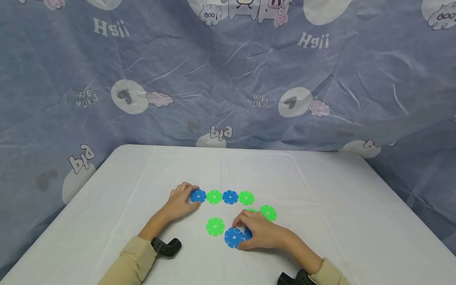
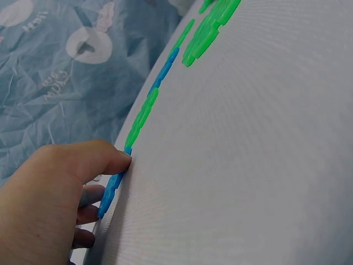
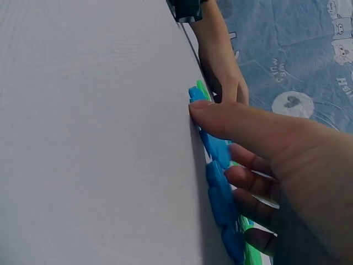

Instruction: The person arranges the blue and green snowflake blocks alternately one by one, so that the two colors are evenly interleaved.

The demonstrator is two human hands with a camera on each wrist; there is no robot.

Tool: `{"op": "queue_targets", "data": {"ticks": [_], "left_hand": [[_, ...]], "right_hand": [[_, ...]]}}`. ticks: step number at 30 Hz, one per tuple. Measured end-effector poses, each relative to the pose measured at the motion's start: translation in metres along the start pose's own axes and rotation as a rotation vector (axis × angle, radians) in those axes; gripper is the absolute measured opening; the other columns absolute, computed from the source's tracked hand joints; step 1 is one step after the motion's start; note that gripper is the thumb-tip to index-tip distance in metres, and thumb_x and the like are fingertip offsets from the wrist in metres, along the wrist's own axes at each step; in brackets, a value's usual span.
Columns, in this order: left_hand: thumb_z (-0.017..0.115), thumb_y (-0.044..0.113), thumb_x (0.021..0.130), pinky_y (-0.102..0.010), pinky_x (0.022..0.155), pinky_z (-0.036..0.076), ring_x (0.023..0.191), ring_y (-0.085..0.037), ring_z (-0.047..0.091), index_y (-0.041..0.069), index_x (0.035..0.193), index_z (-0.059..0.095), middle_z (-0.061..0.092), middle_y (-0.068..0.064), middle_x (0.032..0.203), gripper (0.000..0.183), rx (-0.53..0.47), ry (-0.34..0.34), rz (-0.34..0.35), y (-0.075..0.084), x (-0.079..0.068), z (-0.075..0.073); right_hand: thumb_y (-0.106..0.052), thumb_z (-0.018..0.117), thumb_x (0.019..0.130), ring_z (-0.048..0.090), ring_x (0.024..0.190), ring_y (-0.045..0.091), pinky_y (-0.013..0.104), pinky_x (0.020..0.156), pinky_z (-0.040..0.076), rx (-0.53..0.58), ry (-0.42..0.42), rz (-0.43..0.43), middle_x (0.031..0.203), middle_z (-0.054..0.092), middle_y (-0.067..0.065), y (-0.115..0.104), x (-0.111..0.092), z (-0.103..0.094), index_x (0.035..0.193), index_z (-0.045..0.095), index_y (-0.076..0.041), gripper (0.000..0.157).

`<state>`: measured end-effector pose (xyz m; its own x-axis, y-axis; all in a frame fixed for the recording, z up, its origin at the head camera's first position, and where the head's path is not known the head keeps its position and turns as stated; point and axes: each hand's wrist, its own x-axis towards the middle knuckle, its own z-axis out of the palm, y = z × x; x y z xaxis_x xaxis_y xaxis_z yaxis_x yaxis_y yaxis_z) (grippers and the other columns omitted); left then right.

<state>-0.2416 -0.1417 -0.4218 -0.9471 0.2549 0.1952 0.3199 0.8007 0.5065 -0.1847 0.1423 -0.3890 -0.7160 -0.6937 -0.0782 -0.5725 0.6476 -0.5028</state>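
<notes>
A row of flat, notched snowflake discs lies on the white table, blue and green in turn. My left hand (image 1: 179,202) pinches the blue disc (image 1: 198,196) at its left end, thumb on the near edge and fingers on the far edge. To its right follow a green disc (image 1: 214,197), a blue disc (image 1: 230,197) and another green disc (image 1: 246,198). Closer to me, my right hand (image 1: 263,232) holds a blue disc (image 1: 233,238) between thumb and fingers. A second blue disc (image 1: 247,233) beside it is partly hidden under that hand.
Loose green discs lie about the right hand: one to its left (image 1: 215,227), one beyond it (image 1: 268,213) and one partly covered (image 1: 251,210). White cloth covers the table (image 1: 320,237). A printed blue-grey curtain (image 1: 228,79) hangs behind the table.
</notes>
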Motion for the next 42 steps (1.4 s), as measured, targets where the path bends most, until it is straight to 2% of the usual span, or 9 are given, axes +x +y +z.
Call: {"op": "queue_targets", "data": {"ticks": [7, 11, 14, 18, 20, 27, 32, 37, 42], "left_hand": [[0.063, 0.033, 0.078, -0.031, 0.077, 0.026, 0.105, -0.022, 0.042, 0.01, 0.123, 0.052, 0.047, -0.007, 0.111, 0.052, -0.004, -0.008, -0.003, 0.0, -0.001, 0.001], [0.063, 0.032, 0.077, -0.03, 0.075, 0.026, 0.103, -0.022, 0.042, 0.01, 0.122, 0.053, 0.047, -0.007, 0.11, 0.051, 0.001, 0.0, 0.004, 0.001, -0.001, 0.0], [0.063, 0.032, 0.077, -0.03, 0.074, 0.026, 0.102, -0.022, 0.043, 0.009, 0.122, 0.053, 0.047, -0.007, 0.109, 0.051, 0.0, 0.004, 0.008, 0.001, -0.001, 0.0], [0.063, 0.032, 0.077, -0.031, 0.076, 0.026, 0.103, -0.022, 0.043, 0.01, 0.123, 0.053, 0.047, -0.007, 0.11, 0.052, -0.003, -0.003, 0.006, 0.002, -0.001, 0.0], [0.063, 0.032, 0.078, -0.031, 0.076, 0.026, 0.104, -0.022, 0.042, 0.01, 0.123, 0.052, 0.047, -0.007, 0.111, 0.052, -0.004, -0.007, 0.006, 0.001, -0.001, 0.0], [0.063, 0.033, 0.078, -0.031, 0.076, 0.027, 0.104, -0.021, 0.043, 0.011, 0.123, 0.052, 0.047, -0.006, 0.111, 0.051, 0.003, -0.007, 0.0, 0.0, 0.0, 0.001], [0.063, 0.032, 0.078, -0.031, 0.076, 0.026, 0.103, -0.021, 0.042, 0.011, 0.123, 0.052, 0.047, -0.006, 0.111, 0.051, -0.002, -0.014, -0.004, 0.0, -0.001, 0.0], [0.063, 0.031, 0.078, -0.032, 0.076, 0.026, 0.103, -0.021, 0.042, 0.011, 0.123, 0.052, 0.047, -0.006, 0.111, 0.05, -0.001, -0.007, -0.006, -0.002, 0.0, 0.0], [0.063, 0.032, 0.078, -0.031, 0.076, 0.027, 0.102, -0.02, 0.043, 0.012, 0.123, 0.052, 0.047, -0.005, 0.11, 0.05, -0.002, -0.008, -0.003, -0.004, 0.002, 0.003]], "right_hand": [[-0.03, 0.072, 0.073, 0.043, 0.088, 0.001, 0.028, 0.083, 0.029, 0.132, -0.022, 0.011, 0.089, 0.048, -0.015, -0.002, 0.0, 0.001, 0.103, 0.041, -0.028, 0.042], [-0.025, 0.066, 0.08, 0.044, 0.089, 0.003, 0.03, 0.084, 0.029, 0.198, -0.038, 0.012, 0.1, 0.059, -0.016, -0.001, 0.0, -0.002, 0.103, 0.039, -0.025, 0.036], [-0.02, 0.06, 0.085, 0.045, 0.082, 0.005, 0.028, 0.08, 0.033, 0.265, -0.026, -0.02, 0.092, 0.061, -0.011, 0.004, 0.002, -0.007, 0.106, 0.038, -0.021, 0.03], [-0.016, 0.056, 0.089, 0.041, 0.068, 0.006, 0.023, 0.066, 0.037, 0.371, 0.06, -0.051, 0.072, 0.044, -0.004, 0.017, 0.002, -0.016, 0.115, 0.039, -0.013, 0.032], [-0.015, 0.056, 0.089, 0.039, 0.066, 0.007, 0.023, 0.063, 0.036, 0.409, 0.124, -0.037, 0.072, 0.038, -0.001, 0.024, 0.001, -0.021, 0.118, 0.039, -0.01, 0.034], [-0.015, 0.056, 0.089, 0.043, 0.066, 0.006, 0.022, 0.062, 0.037, 0.481, 0.394, 0.104, 0.087, 0.051, 0.006, 0.063, 0.0, -0.025, 0.122, 0.044, -0.012, 0.035], [-0.007, 0.056, 0.088, 0.043, 0.067, 0.006, 0.02, 0.063, 0.036, 0.438, 0.547, 0.156, 0.088, 0.054, 0.01, 0.078, -0.001, -0.021, 0.124, 0.044, -0.009, 0.039], [-0.004, 0.059, 0.085, 0.044, 0.069, 0.008, 0.02, 0.062, 0.038, 0.32, 0.572, 0.218, 0.092, 0.054, 0.009, 0.083, 0.006, -0.014, 0.127, 0.042, -0.012, 0.046], [-0.006, 0.063, 0.081, 0.045, 0.079, 0.014, 0.026, 0.071, 0.039, 0.214, 0.599, 0.284, 0.096, 0.053, 0.009, 0.082, 0.007, -0.013, 0.125, 0.046, -0.008, 0.047]]}}
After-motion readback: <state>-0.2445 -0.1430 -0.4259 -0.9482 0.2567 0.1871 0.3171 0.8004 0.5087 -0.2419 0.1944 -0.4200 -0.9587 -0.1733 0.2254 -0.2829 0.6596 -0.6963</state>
